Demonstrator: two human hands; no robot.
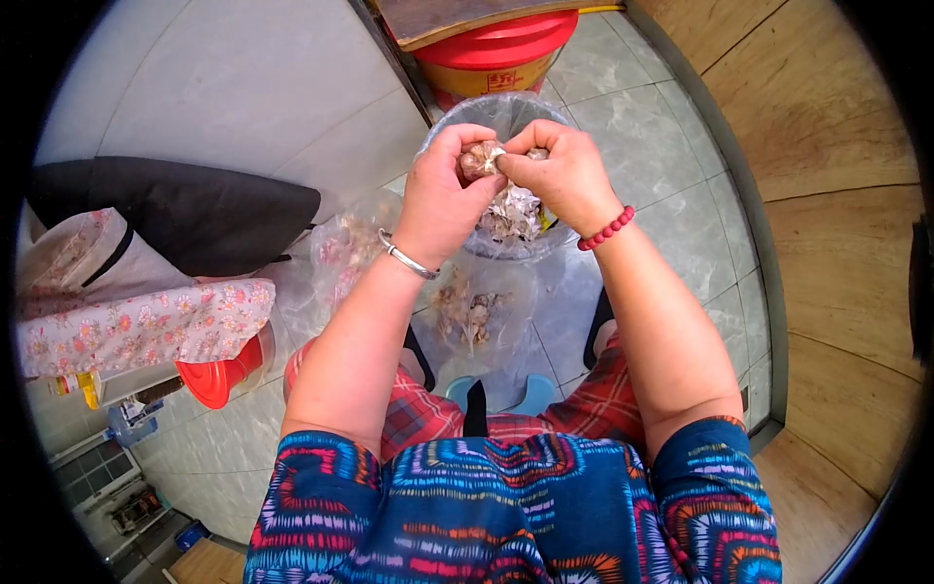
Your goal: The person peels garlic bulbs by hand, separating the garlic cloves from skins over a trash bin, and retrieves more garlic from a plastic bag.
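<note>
My left hand [440, 193] is closed around a garlic bulb [479, 160] with purplish-brown skin. With thumb and fingers bent in, my right hand [567, 175] pinches the bulb's right side. A small brownish piece [537, 154], perhaps a clove, shows at my right fingers. Both hands are above a bin with a clear plastic liner [457, 119]. Pale papery skins [513, 212] lie inside it. Between my feet and the bin is a clear plastic bag [477, 307] with brownish garlic-like pieces in it.
Left of the bin lies another clear bag [345, 243] with pinkish contents. Behind the bin stands a red-lidded bucket [501, 44] under a wooden board. Flowered cloth [146, 321] and a red container [219, 375] are at left. A curved wooden panel [837, 224] bounds the right.
</note>
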